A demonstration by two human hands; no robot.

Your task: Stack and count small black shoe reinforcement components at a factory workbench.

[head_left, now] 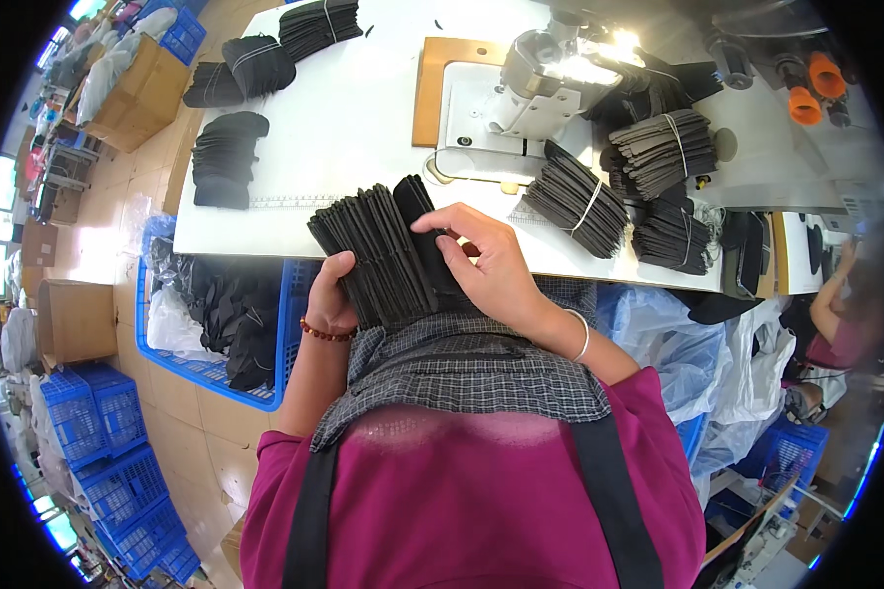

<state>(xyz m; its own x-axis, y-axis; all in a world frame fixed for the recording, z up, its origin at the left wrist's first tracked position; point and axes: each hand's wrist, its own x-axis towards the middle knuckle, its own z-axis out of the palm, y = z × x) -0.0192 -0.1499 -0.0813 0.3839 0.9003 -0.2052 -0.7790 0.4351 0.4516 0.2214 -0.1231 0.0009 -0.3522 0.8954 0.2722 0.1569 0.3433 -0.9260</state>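
Note:
My left hand (333, 294) is closed around the left side of a thick stack of dark fabric pieces (378, 255). The stack stands on edge over my lap, at the table's near edge. At its right end, a few pieces (414, 201) lean apart from the rest. My right hand (486, 260) is over that end, index fingertip touching a leaning piece and thumb a little apart from the finger. Its other fingers are bent and partly hidden. Right of my hand, a tied bundle of dark pieces (578, 201) lies on the white table (363, 108).
A sewing machine (540, 83) with a lit lamp stands at the far right. More tied bundles (663, 152) lie beside it, and loose stacks (229, 157) at the left. A blue crate (265, 398) with dark pieces stands below left. Plastic bags (658, 344) hang at the right.

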